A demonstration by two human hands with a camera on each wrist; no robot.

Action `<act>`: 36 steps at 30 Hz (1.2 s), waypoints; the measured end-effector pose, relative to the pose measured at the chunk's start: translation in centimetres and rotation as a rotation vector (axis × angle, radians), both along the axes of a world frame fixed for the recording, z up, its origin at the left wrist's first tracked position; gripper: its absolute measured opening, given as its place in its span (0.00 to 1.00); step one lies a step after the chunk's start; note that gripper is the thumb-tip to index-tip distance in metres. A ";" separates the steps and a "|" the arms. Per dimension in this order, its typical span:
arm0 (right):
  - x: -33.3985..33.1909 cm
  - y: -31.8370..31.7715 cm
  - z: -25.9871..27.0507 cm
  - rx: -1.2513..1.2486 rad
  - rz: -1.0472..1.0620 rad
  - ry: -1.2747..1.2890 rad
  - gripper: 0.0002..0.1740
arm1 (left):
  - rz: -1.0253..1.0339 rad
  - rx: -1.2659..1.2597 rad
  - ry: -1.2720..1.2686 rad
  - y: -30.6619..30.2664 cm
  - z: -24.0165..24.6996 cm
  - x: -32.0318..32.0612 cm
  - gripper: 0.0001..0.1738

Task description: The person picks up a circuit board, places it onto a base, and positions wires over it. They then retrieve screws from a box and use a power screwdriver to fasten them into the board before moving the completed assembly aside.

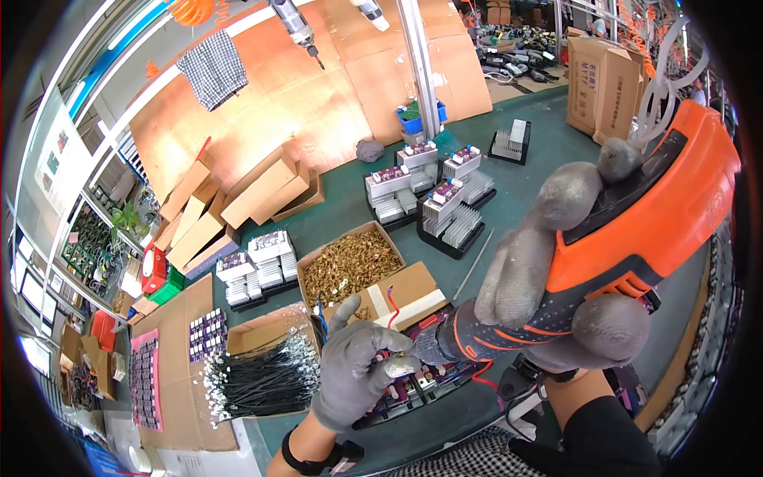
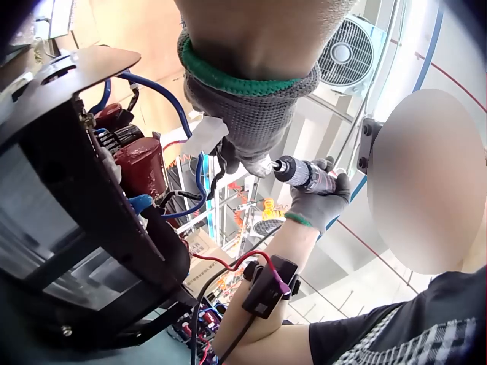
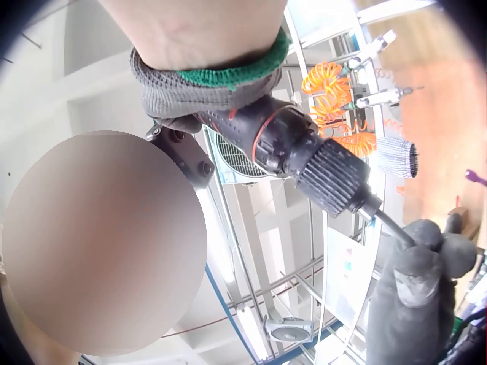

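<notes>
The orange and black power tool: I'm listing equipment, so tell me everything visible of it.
The power tool is orange and black, seemingly plastic, with dotted dark grip areas, a dark ribbed collar and a thin metal bit. It slants across the head view, pointing lower left, gripped by the right hand. The left hand appears to pinch the bit's tip. Whether it is running cannot be seen.
</notes>
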State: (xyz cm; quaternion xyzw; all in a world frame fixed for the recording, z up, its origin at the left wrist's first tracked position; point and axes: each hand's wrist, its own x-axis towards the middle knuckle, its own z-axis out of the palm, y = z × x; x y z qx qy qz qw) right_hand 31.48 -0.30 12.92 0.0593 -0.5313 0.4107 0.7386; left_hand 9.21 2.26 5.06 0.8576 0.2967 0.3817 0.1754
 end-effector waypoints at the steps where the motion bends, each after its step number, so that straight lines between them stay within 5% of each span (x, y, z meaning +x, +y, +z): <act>1: 0.0 0.0 0.0 -0.005 0.001 0.004 0.48 | 0.001 -0.007 -0.002 0.0 -0.1 0.1 0.15; 8: 0.2 0.2 -0.4 -0.045 -0.018 -0.022 0.46 | -0.034 0.022 0.017 0.1 -0.3 0.2 0.17; 17: 1.7 0.7 -1.5 -0.333 -0.592 -0.538 0.43 | 0.094 0.038 0.503 -2.5 1.4 1.3 0.33; 24: 2.4 0.9 -3.7 -0.489 -0.386 -0.555 0.43 | -0.001 0.009 0.620 -2.8 -0.3 1.7 0.32; 36: 1.4 0.4 -3.9 -0.539 -0.403 -0.641 0.43 | 0.023 0.023 0.631 -3.0 -0.7 1.6 0.27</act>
